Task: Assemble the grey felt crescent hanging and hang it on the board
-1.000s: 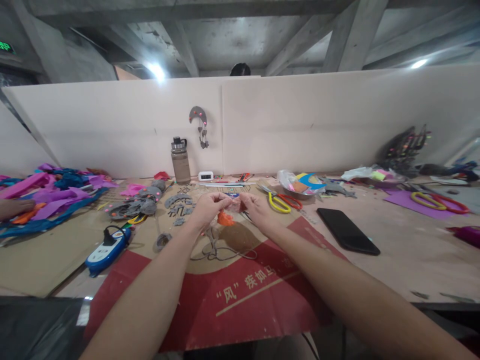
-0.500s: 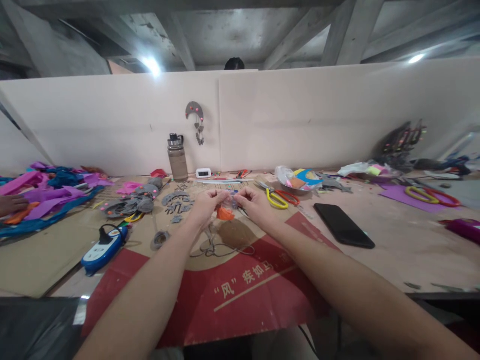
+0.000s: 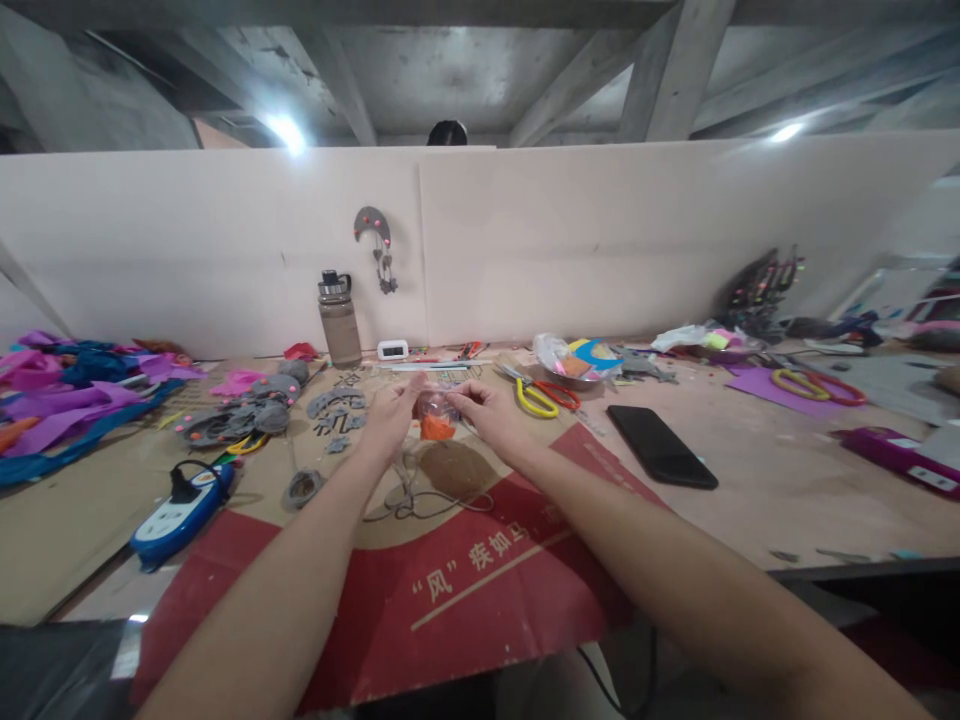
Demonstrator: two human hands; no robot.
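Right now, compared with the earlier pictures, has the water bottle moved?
No. Judged against the grey crescent hanging on the panel, the water bottle stands in the same place, below and left of it; only the camera's view has shifted.

the table (image 3: 780, 490) is partly covered by 1 red and brown cardboard sheet (image 3: 495, 610). to the right, 1 black phone (image 3: 661, 446) is laid; farther right, 1 purple sheet (image 3: 776, 392) is placed. toward the rear, 1 bowl (image 3: 583, 383) is positioned.
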